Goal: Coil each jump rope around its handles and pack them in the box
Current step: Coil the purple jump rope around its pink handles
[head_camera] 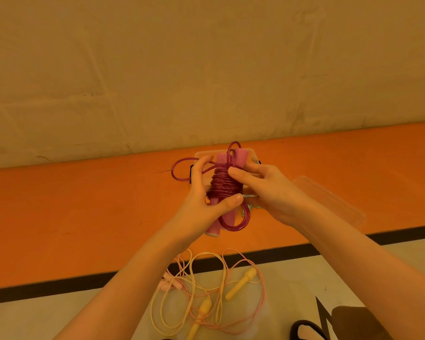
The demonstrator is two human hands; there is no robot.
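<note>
Orange mat [84, 217]; box [252, 155] mostly behind hands w/ magenta rope [225, 186] (contents unclear)

No text, label, brand, number or sign can be read anywhere in this shot, tbh.
</note>
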